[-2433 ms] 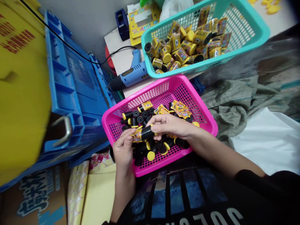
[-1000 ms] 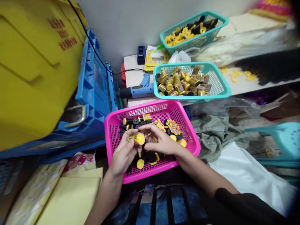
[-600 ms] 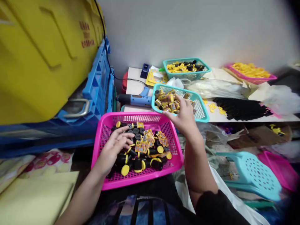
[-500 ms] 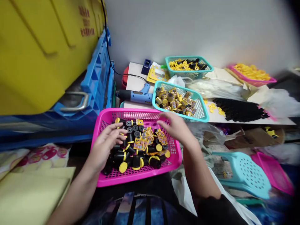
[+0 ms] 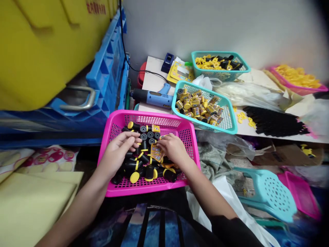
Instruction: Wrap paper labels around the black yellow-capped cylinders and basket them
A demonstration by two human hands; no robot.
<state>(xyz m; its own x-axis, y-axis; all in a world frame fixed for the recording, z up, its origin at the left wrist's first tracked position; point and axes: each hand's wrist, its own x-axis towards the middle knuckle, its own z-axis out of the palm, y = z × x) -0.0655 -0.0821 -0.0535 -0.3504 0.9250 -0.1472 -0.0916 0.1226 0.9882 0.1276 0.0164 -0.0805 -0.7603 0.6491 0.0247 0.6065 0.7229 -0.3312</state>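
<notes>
The left hand (image 5: pixel 119 151) lies half open on the black tubes (image 5: pixel 133 166). Its fingers are spread a little, and it holds nothing I can see. The right hand (image 5: pixel 172 149) is bent, with its fingertips (image 5: pixel 160 144) on the yellow stickers (image 5: pixel 155 153). I cannot tell if it pinches one. Tubes and stickers lie in the pink basket (image 5: pixel 144 188), which rests on the person's lap, just in front of the tabletop's (image 5: pixel 154 73) near edge. At that edge sits a teal basket (image 5: pixel 227 115) of yellow tubes, with a blue tool (image 5: pixel 155 97) beside it.
</notes>
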